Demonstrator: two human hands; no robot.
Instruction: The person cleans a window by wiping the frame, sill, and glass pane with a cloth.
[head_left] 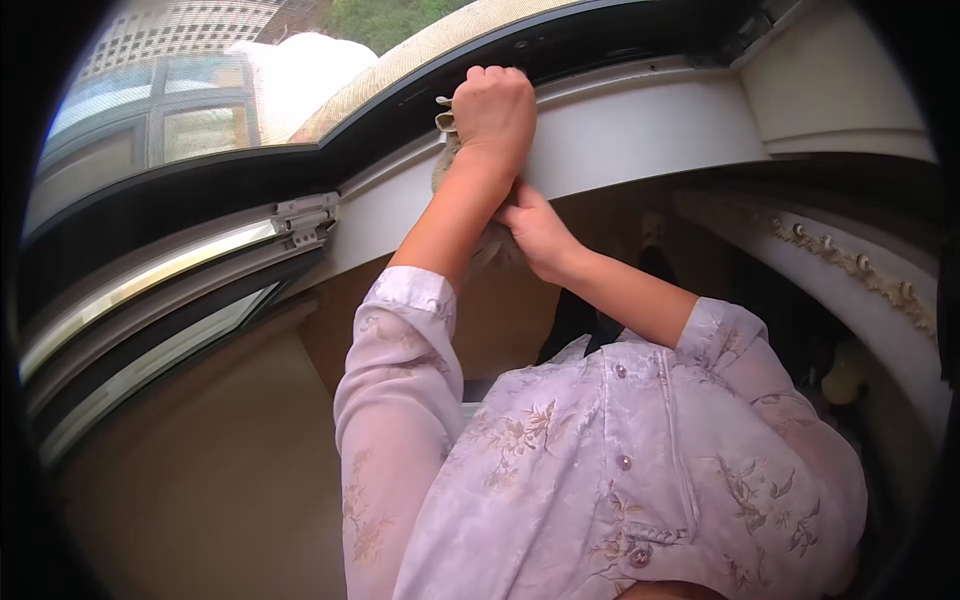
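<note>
Pale lilac cloth makes up the shirt (560,470) nearest the camera, with buttons down its front, flower sprays and sleeves pushed up to bare both forearms. Ahead of it, a dark window frame (400,105) curves across the top, with a mesh screen (120,45) at the upper left; a pale building, greenery and a bright white shape (305,80) show outside. Along the frame's inner side runs a white sill (640,135). At the left, an open window panel (150,320) angles inward, a metal hinge (305,222) at its end near the sill. Over on the right, a pale curved strip (850,290) carries a row of small, ragged bits. The left hand (493,105) is closed in a fist, knuckles up, at the frame's inner edge above the sill. A greyish-beige rag (443,170) is bunched against that hand; its folds poke out on the left side and run down over the sill beside the wrist. The right hand (540,235) is lower, at the sill's front edge just beside the left forearm, next to a hanging grayish fold. Its fingertips are hidden, so I cannot tell whether they pinch anything.
</note>
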